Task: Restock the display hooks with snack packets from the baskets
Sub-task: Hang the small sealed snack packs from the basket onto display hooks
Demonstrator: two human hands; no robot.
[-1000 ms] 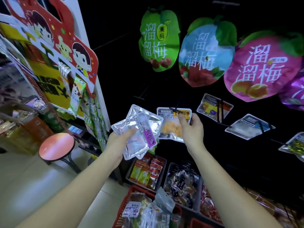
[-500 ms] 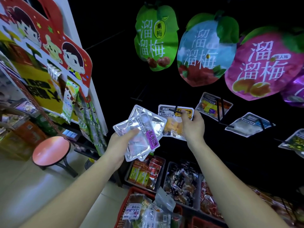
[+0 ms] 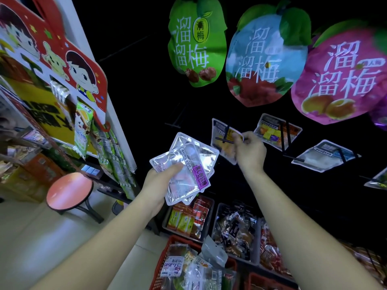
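My left hand (image 3: 159, 181) grips a small stack of silver snack packets (image 3: 186, 166) with a purple label, held up in front of the black display wall. My right hand (image 3: 249, 149) pinches the top edge of a clear packet with yellow pieces (image 3: 222, 141) at a black display hook (image 3: 224, 140). Whether the packet hangs fully on the hook is unclear. A red basket (image 3: 165, 254) of mixed packets sits low in front of me.
More packets hang on hooks to the right (image 3: 276, 130) (image 3: 324, 155). Large plum-snack signs (image 3: 196, 42) hang above. Grey bins of snacks (image 3: 234, 233) line the floor. A round red stool (image 3: 69, 191) and a cartoon-decorated rack (image 3: 62, 59) stand at the left.
My right hand has shifted slightly right and up along the hook with the yellow packet, which has tilted. My left hand keeps the silver stack in about the same place.
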